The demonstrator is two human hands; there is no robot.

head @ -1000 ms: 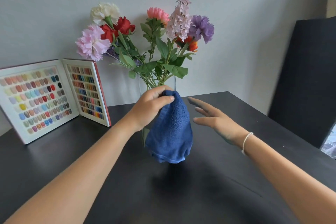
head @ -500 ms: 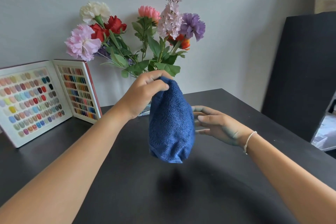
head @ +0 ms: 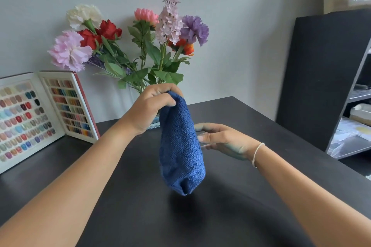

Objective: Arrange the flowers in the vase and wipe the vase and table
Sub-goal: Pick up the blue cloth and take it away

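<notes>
My left hand (head: 152, 106) grips the top of a blue towel (head: 180, 146), which hangs down just above the black table (head: 230, 216). To the towel's right my right hand (head: 222, 140) is flat and open, its fingertips at the cloth's edge. Behind both stands the clear glass vase (head: 153, 123), almost wholly hidden by my left hand and the towel. A mixed bunch of flowers (head: 140, 46) rises from it: pink, white, red, lilac, purple and orange blooms with green leaves.
An open white display book of nail colour samples (head: 40, 114) leans against the wall at the back left of the table. A black panel (head: 325, 74) and shelves with papers (head: 355, 126) stand off the table's right edge.
My left hand has lifted the towel off the vase and brought it nearer to me. My right hand has dropped lower and come in beside the hanging cloth.
</notes>
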